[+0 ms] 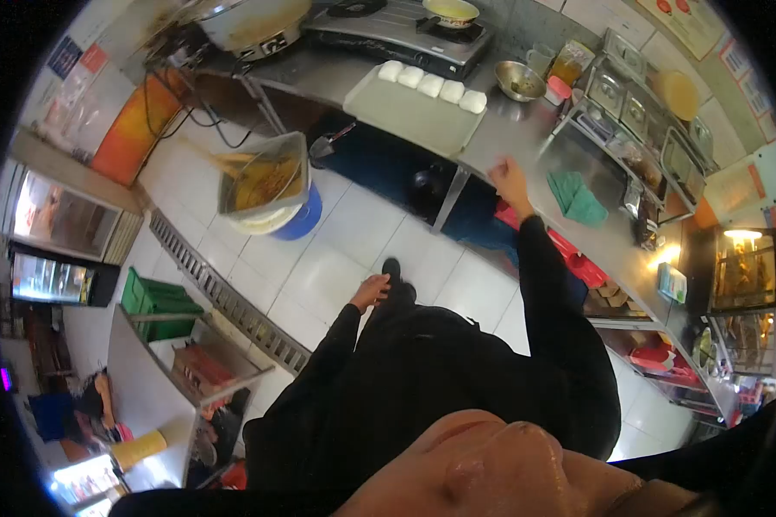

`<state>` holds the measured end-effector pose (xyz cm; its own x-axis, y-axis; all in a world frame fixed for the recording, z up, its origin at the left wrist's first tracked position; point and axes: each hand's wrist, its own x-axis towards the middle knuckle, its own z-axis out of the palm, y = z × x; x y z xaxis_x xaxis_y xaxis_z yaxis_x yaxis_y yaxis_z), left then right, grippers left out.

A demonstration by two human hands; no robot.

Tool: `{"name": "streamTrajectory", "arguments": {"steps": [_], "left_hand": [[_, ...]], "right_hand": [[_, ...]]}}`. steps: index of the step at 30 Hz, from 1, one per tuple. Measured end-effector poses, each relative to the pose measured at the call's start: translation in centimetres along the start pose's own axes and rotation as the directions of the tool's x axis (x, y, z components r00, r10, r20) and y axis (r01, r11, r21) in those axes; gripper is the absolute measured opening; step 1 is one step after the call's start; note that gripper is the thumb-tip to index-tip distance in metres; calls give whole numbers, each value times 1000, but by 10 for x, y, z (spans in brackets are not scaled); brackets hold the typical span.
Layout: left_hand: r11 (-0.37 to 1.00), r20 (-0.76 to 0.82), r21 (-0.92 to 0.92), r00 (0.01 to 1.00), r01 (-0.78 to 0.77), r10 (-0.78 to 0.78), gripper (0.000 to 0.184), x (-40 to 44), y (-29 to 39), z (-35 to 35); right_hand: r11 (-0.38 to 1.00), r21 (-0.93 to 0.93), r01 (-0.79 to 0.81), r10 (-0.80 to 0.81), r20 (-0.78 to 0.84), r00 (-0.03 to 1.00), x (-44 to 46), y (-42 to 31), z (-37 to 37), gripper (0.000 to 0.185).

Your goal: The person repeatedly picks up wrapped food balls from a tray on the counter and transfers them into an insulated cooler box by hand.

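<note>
My left hand [372, 293] hangs low over the tiled floor near my leg, its fingers loosely bent and apart, holding nothing that I can see. My right hand [510, 183] is above the front edge of the steel counter [539, 142]. Its fingers are bent and slightly blurred, so their grip is unclear. Just beyond it lies a pale tray [397, 116] with several white dough-like pieces [429, 85] in a row along its far side. A steel bowl [519, 81] stands behind my right hand, and a crumpled green cloth [576, 196] lies to its right.
A gas stove [397, 39] with a small pan [450, 12] stands at the back. A blue bucket [300, 215] carries a grey bin [267, 181] on the floor at left. A floor drain grate [224, 289] runs past it. Steel lidded containers [634, 112] stand at right.
</note>
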<state>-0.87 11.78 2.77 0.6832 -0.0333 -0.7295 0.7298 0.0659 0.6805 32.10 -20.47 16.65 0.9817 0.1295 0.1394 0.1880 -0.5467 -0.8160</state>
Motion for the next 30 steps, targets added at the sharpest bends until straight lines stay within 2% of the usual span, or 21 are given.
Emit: {"name": "streamTrajectory", "arguments": {"steps": [2,5,8,10,11,12,13,15,16,18,19,20,21,24,25,27,30], "left_hand": [[990,184,79,978,-119,103,56,31,91,-5],[952,427,159,888,-261,172,52,80,220,-18],[910,571,222,803,-351,171,51,106,351,-31],[874,642,255,748,-414,167,53,140,403,-50],[885,683,196,707,-423,186,53,159,422,-59],[922,703,115,686,-369,186,56,177,440,-67],[950,724,33,663,-310,192,59,191,454,-73],[992,665,-69,736,-110,128,66,210,478,-69],[992,635,-127,767,-15,93,70,220,490,-63],[921,717,-284,697,269,17,76,236,507,-50],[843,785,-363,617,398,46,79,238,516,-43],[745,845,-401,530,533,75,81,241,525,-35],[711,866,-410,489,572,105,80,250,525,-38],[624,901,-426,374,656,221,71,267,527,-59],[585,902,-430,361,688,238,69,264,529,-66],[506,902,-431,339,747,269,67,260,527,-82],[496,892,-450,394,743,220,66,263,520,-100]], "right_hand": [[970,-203,133,-144,-41,989,88,-22,21,66],[882,-466,64,-92,-37,995,192,-51,57,74],[630,-771,-90,142,1,990,267,-23,96,83],[581,-804,-124,258,37,966,292,-22,100,81],[555,-819,-141,319,53,946,295,-22,100,81],[560,-820,-115,270,50,961,295,-22,96,80],[571,-809,-142,316,57,947,294,-24,93,83],[584,-787,-199,395,61,917,289,-41,78,87],[707,-677,-202,337,72,939,280,-56,70,86],[902,-431,11,82,196,977,269,-89,68,84],[926,-357,124,-29,259,965,267,-121,71,86],[935,-312,169,-56,338,939,269,-148,71,87],[943,-259,210,-88,413,907,270,-161,71,88],[941,-209,265,-227,191,955,307,-124,72,94],[922,-368,122,-55,188,981,312,-112,81,92],[753,-640,-152,277,99,956,316,-89,109,90],[755,-604,-255,361,58,931,324,-75,142,87]]}}
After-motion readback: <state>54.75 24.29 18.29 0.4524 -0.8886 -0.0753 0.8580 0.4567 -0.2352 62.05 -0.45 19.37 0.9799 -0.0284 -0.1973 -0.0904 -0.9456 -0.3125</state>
